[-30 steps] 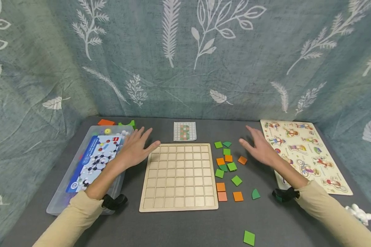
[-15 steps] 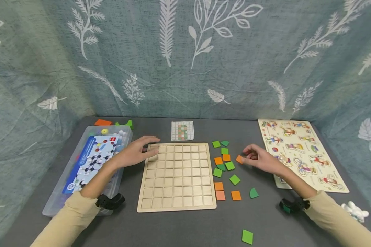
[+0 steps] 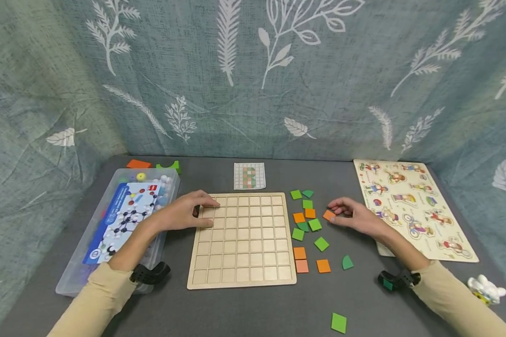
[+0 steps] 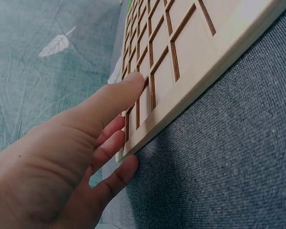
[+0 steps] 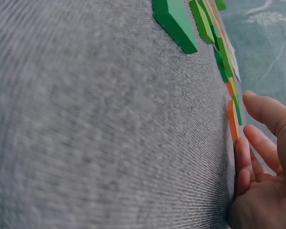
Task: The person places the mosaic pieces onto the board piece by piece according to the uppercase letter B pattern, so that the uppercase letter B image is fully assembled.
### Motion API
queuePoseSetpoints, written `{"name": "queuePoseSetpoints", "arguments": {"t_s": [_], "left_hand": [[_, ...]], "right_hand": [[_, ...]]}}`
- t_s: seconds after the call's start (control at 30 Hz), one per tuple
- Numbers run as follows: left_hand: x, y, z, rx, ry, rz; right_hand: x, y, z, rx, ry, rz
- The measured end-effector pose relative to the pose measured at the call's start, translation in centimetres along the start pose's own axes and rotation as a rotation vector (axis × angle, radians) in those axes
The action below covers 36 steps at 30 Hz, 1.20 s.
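Observation:
My left hand [image 3: 181, 211] is at the upper left corner of a wooden grid board [image 3: 241, 283]. Its thumb reaches over the board's cells in the left wrist view, while the other fingers bend loosely beside the board's edge. My right hand [image 3: 356, 217] is low over the table, right of the loose tiles, with its fingertips at an orange square tile [image 3: 329, 215] that lies flat. In the right wrist view the thumb stands apart from that orange tile [image 5: 233, 120], and a fingertip is at its near end.
Green tiles [image 3: 321, 244], orange tiles [image 3: 323, 266] and a pink tile [image 3: 302, 266] lie right of the board. A pattern card [image 3: 249, 186] is behind it. A clear plastic box [image 3: 69, 285] stands left, a picture puzzle board [image 3: 388, 187] right, beside a white figurine [image 3: 487, 289].
Both hands have lowered from a spread, raised pose. The left has come to the board's corner, its thumb further over the cells; the right has drawn its fingers in at the orange tile.

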<state>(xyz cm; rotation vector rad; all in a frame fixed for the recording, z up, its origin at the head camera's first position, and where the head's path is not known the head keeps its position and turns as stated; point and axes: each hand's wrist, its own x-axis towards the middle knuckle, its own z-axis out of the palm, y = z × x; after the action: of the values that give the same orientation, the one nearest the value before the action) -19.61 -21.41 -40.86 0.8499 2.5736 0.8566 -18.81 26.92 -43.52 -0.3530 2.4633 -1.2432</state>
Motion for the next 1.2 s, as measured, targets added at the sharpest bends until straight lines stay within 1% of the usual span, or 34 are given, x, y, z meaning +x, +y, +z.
{"name": "queuePoseSetpoints", "arguments": {"t_s": [0.17, 0.27, 0.5, 0.6, 0.7, 0.8, 0.93, 1.03, 1.13, 1.2], "left_hand": [[-0.2, 0.2, 0.2, 0.020, -0.010, -0.006], [-0.4, 0.2, 0.3, 0.040, -0.008, -0.009], [-0.6, 0.2, 0.6, 0.029, -0.015, 0.012], [-0.5, 0.1, 0.6, 0.023, -0.016, 0.013], [-0.3, 0.1, 0.5, 0.017, -0.016, 0.002], [-0.2, 0.1, 0.5, 0.011, -0.015, 0.001], [0.0, 0.2, 0.6, 0.008, -0.010, 0.015], [0.0, 0.2, 0.4, 0.006, -0.003, 0.018], [0.0, 0.1, 0.3, 0.004, -0.006, 0.018], [0.0, 0.1, 0.2, -0.001, -0.009, 0.019]], "right_hand": [[0.0, 0.2, 0.4, -0.031, 0.028, -0.037], [0.1, 0.3, 0.7, -0.072, 0.047, -0.074], [0.0, 0.1, 1.5, -0.238, 0.112, -0.169], [-0.1, -0.4, 1.7, -0.311, 0.143, -0.185], [0.2, -1.0, 1.6, -0.370, 0.151, -0.205], [0.6, -1.7, 1.3, -0.387, 0.159, -0.222], [1.5, -3.4, 1.6, -0.347, 0.168, -0.256], [2.7, -5.1, 3.1, -0.306, 0.139, -0.328], [4.7, -7.3, 5.9, -0.266, 0.040, -0.402], [6.3, -8.8, 7.9, -0.265, -0.036, -0.446]]}}
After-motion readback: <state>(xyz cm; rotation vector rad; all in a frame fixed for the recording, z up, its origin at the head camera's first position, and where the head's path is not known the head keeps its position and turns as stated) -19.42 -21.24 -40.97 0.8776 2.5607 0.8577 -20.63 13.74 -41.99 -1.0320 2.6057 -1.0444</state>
